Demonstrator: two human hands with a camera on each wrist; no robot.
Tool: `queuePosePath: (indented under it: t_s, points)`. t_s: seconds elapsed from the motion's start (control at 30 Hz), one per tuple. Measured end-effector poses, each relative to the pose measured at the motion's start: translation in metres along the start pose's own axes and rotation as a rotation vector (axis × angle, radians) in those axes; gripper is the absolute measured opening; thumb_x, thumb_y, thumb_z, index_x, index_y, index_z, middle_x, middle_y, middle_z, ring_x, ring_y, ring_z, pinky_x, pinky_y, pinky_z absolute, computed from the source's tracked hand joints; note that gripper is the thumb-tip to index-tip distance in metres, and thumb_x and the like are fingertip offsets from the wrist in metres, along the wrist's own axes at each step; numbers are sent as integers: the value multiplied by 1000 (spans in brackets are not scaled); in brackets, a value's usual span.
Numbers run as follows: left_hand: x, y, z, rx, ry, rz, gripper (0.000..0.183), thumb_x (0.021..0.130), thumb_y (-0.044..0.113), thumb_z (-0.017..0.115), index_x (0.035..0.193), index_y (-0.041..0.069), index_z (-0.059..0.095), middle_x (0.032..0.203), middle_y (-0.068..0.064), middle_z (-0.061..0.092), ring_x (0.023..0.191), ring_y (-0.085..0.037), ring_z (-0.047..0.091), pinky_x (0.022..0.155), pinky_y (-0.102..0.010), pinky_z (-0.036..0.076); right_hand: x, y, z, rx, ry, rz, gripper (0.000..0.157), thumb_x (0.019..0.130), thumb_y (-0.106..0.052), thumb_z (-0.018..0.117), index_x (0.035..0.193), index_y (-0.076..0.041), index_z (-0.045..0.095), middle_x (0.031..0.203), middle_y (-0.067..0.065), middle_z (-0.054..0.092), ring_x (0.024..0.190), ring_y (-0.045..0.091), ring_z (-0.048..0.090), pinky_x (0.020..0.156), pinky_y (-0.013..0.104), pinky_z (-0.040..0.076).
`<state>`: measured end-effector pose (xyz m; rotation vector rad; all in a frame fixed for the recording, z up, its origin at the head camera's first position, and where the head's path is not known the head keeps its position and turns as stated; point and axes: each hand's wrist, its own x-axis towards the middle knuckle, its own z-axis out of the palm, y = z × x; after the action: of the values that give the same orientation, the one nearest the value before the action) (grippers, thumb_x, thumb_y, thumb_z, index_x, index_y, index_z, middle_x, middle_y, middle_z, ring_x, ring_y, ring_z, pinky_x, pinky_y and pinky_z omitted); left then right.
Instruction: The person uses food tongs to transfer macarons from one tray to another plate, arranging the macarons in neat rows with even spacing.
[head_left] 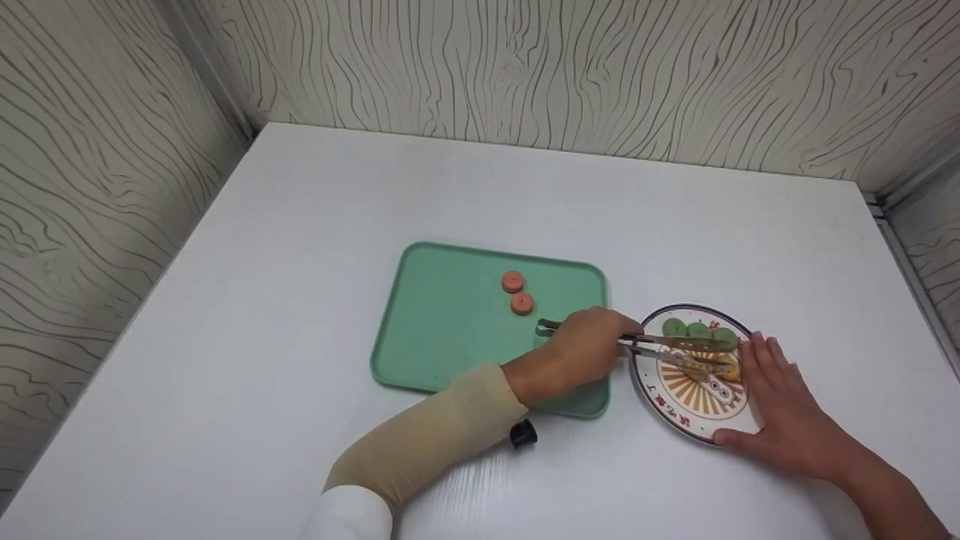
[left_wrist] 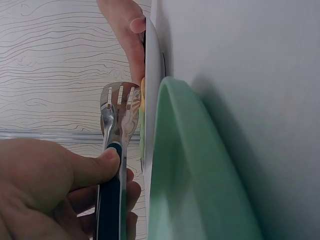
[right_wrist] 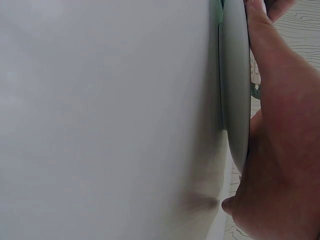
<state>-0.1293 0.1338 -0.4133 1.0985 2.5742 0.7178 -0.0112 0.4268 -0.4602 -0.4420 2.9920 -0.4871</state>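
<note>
My left hand (head_left: 589, 349) grips a pair of metal tongs (left_wrist: 111, 185) by the dark handles, thumb on one side and fingers curled on the other. The slotted heads reach over a round patterned plate (head_left: 667, 411), beside a yellow disc-shaped piece (head_left: 729, 369); whether they pinch it is unclear. Several green pieces (head_left: 698, 331) lie in a row along the plate's far side. On the plate's right rim rests my right hand (head_left: 787, 416), fingers extended and thumb spread toward the near edge. The right wrist view shows the plate (right_wrist: 236, 75) edge-on beside this hand.
A green tray (head_left: 442, 322) lies left of the plate, under my left forearm, with two orange pieces (head_left: 513, 282) on it. A small black object (head_left: 523, 433) shows below the forearm. Wood-patterned panels (head_left: 525, 67) border the white table (head_left: 247, 337).
</note>
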Motion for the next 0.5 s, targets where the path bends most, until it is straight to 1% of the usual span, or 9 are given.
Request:
queuePosePath:
  t_s: [0.2, 0.5]
  points:
    - [0, 3, -1, 50, -9, -6, 34, 97, 10, 70, 127, 24, 73, 122, 11, 71, 116, -4, 62, 97, -19, 47, -1, -1, 0, 3, -5, 7, 129, 80, -47, 83, 160, 5, -3, 167, 26, -9, 153, 29, -21, 115, 26, -20]
    - [1, 4, -1, 44, 3, -6, 32, 97, 13, 70, 127, 23, 72, 121, 10, 72, 114, -5, 64, 96, -20, 48, 0, -1, -1, 4, -9, 9, 129, 80, -47, 83, 160, 4, -4, 167, 26, -9, 153, 28, -21, 115, 28, -20]
